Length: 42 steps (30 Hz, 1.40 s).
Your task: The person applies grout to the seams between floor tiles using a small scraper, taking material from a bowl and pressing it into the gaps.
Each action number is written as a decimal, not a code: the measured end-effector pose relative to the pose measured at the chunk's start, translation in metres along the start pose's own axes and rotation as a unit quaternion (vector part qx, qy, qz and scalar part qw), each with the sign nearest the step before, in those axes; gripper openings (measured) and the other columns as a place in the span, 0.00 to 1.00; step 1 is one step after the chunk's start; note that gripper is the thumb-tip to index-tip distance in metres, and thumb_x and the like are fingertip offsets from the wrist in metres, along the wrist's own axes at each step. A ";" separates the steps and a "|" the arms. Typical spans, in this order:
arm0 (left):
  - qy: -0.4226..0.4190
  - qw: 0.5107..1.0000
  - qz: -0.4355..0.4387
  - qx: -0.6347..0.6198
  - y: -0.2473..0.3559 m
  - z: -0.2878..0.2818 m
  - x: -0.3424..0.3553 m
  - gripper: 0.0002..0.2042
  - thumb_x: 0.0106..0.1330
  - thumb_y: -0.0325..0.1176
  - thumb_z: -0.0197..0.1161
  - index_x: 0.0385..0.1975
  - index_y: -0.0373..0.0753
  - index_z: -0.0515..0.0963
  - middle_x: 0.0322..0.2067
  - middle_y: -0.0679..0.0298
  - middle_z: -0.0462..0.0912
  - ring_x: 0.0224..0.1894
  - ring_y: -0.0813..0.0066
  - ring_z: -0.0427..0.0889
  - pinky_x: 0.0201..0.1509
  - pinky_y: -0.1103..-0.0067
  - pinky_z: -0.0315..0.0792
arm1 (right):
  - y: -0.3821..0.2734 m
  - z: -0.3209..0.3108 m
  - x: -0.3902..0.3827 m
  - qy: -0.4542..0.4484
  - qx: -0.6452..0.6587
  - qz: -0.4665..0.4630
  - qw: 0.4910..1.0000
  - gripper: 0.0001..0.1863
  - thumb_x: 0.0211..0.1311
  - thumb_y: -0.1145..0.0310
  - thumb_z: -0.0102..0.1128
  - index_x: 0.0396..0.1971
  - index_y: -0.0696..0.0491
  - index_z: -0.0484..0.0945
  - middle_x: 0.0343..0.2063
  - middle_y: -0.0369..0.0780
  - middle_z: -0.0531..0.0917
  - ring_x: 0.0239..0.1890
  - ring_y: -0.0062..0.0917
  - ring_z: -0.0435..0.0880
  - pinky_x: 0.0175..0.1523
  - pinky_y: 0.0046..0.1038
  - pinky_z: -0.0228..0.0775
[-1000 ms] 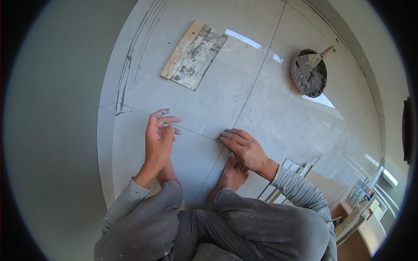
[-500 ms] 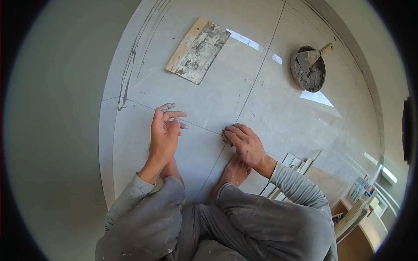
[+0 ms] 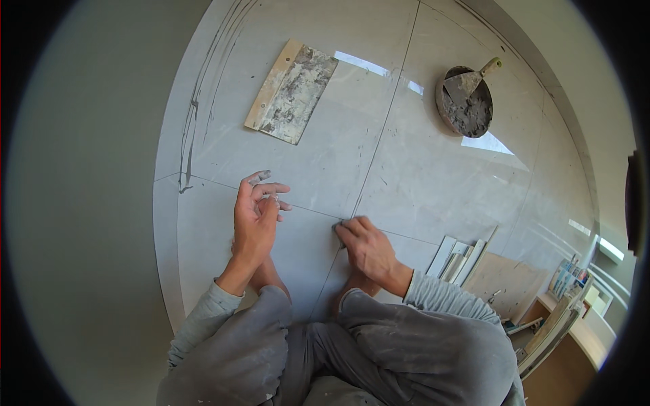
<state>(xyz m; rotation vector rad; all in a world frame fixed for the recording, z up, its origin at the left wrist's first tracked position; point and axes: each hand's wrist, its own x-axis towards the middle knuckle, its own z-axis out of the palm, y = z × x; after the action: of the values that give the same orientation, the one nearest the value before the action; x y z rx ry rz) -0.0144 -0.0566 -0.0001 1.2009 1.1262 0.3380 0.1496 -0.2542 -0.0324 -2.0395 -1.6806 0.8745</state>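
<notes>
Grey trousers (image 3: 379, 352) and bare feet are seen nearest, the person being crouched on the tiled floor (image 3: 433, 183). The right hand (image 3: 365, 245) is laid flat, fingers bent, its fingertips (image 3: 340, 230) pressed on the grout joint (image 3: 308, 210) where four tiles meet; nothing is seen gripped in it. The left hand (image 3: 256, 216) is held open just above the same joint, fingers loosely spread and smeared grey, empty. Tile offcuts (image 3: 460, 257) are stacked to the right. Farther off, a mortar-caked float (image 3: 291, 91) is lying flat, and a round pan (image 3: 464, 101) holding a trowel (image 3: 474, 80) is set well apart.
</notes>
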 end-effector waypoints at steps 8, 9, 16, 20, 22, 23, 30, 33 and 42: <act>0.032 0.999 -0.023 -0.002 -0.007 -0.015 -0.003 0.18 0.75 0.23 0.49 0.64 0.36 0.63 0.50 0.56 0.84 0.40 0.76 0.81 0.42 0.81 0.74 | 0.031 -0.047 0.029 0.002 0.042 -0.038 0.998 0.24 0.45 0.80 0.64 0.48 0.54 0.84 0.53 0.42 0.81 0.54 0.37 0.78 0.56 0.32 0.78; 0.038 0.999 -0.027 -0.001 -0.008 -0.016 -0.002 0.18 0.75 0.23 0.49 0.64 0.36 0.63 0.50 0.56 0.83 0.40 0.76 0.81 0.42 0.81 0.74 | 0.037 -0.049 0.040 0.035 -0.008 -0.071 0.997 0.23 0.46 0.80 0.63 0.46 0.54 0.84 0.51 0.42 0.82 0.54 0.37 0.78 0.56 0.32 0.78; 0.045 0.999 -0.018 0.006 -0.001 -0.019 -0.001 0.19 0.75 0.23 0.49 0.64 0.36 0.63 0.50 0.57 0.84 0.40 0.76 0.81 0.42 0.81 0.73 | 0.038 -0.050 0.019 -0.104 -0.055 -0.066 0.991 0.18 0.51 0.79 0.58 0.44 0.55 0.83 0.46 0.40 0.82 0.55 0.37 0.77 0.55 0.32 0.79; 0.046 0.999 -0.020 0.009 -0.003 -0.016 0.000 0.18 0.75 0.23 0.49 0.63 0.35 0.63 0.50 0.56 0.84 0.40 0.76 0.82 0.42 0.81 0.74 | 0.041 -0.072 0.050 0.052 -0.051 -0.104 0.992 0.17 0.51 0.79 0.58 0.43 0.58 0.83 0.45 0.39 0.82 0.53 0.36 0.78 0.53 0.31 0.79; 0.033 0.999 -0.019 0.016 -0.005 -0.011 0.001 0.18 0.75 0.23 0.49 0.63 0.36 0.63 0.51 0.56 0.84 0.40 0.76 0.81 0.42 0.81 0.73 | 0.053 -0.068 0.053 0.051 -0.076 -0.097 0.991 0.18 0.51 0.80 0.58 0.44 0.56 0.83 0.46 0.39 0.82 0.54 0.36 0.78 0.53 0.31 0.79; 0.034 0.999 -0.015 0.007 -0.004 -0.011 0.001 0.18 0.75 0.23 0.49 0.64 0.36 0.63 0.51 0.56 0.84 0.40 0.76 0.81 0.43 0.81 0.73 | 0.056 -0.063 0.057 0.053 -0.096 -0.100 0.989 0.19 0.51 0.81 0.58 0.44 0.55 0.83 0.47 0.39 0.82 0.54 0.36 0.78 0.53 0.32 0.79; 0.044 0.999 -0.016 0.004 -0.002 -0.016 -0.002 0.18 0.75 0.23 0.50 0.63 0.34 0.62 0.49 0.56 0.84 0.39 0.76 0.83 0.41 0.82 0.74 | 0.053 -0.076 0.056 0.000 -0.042 -0.042 0.998 0.19 0.54 0.79 0.57 0.46 0.55 0.84 0.49 0.39 0.82 0.53 0.36 0.78 0.55 0.32 0.78; 0.033 0.999 -0.013 0.016 -0.004 -0.016 0.001 0.18 0.75 0.23 0.50 0.63 0.34 0.62 0.49 0.56 0.84 0.40 0.76 0.83 0.41 0.81 0.74 | 0.060 -0.072 0.067 0.112 -0.081 -0.101 0.985 0.18 0.54 0.78 0.57 0.46 0.54 0.85 0.49 0.39 0.83 0.52 0.36 0.78 0.56 0.33 0.77; 0.036 0.999 -0.029 0.021 -0.002 -0.018 0.000 0.19 0.76 0.24 0.49 0.64 0.36 0.63 0.50 0.57 0.84 0.41 0.77 0.80 0.43 0.81 0.73 | 0.068 -0.087 0.074 0.086 -0.094 -0.100 0.987 0.20 0.53 0.77 0.56 0.48 0.54 0.84 0.50 0.41 0.82 0.53 0.37 0.77 0.57 0.34 0.73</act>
<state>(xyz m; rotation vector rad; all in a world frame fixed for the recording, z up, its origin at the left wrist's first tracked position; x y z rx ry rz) -0.0297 -0.0476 -0.0002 1.1982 1.2323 0.3178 0.2652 -0.1884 -0.0272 -1.9552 -1.8898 0.4768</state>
